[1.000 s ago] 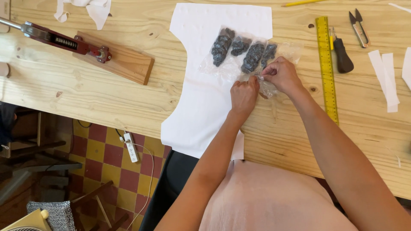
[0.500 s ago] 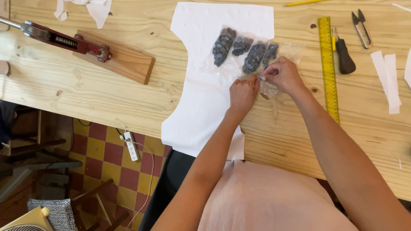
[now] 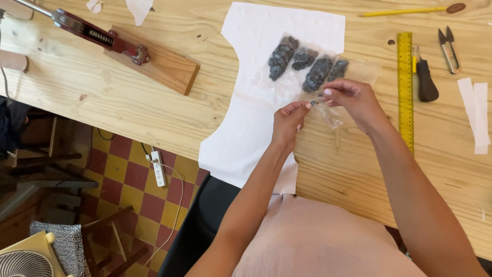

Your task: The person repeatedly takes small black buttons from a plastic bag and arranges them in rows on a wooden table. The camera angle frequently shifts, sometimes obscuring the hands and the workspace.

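Pinching one small dark fastener (image 3: 313, 102) between both hands, left hand (image 3: 288, 122) and right hand (image 3: 354, 101) closed on it above the clear bag (image 3: 328, 114), seemingly picking it out, which calls for a steady fingertip grip.

- Big wood table (image 3: 102, 97), light color, sunny.
- Floor (image 3: 128, 174) w/ red & yellow squares.
- Dark wood chair legs (image 3: 46, 159) at left.
- Fan (image 3: 20, 259) in bottom corner.

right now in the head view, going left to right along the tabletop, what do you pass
red hand press on a wooden block → white cut fabric piece → left hand → right hand → yellow ruler → black-handled tool → thread snips → white strips
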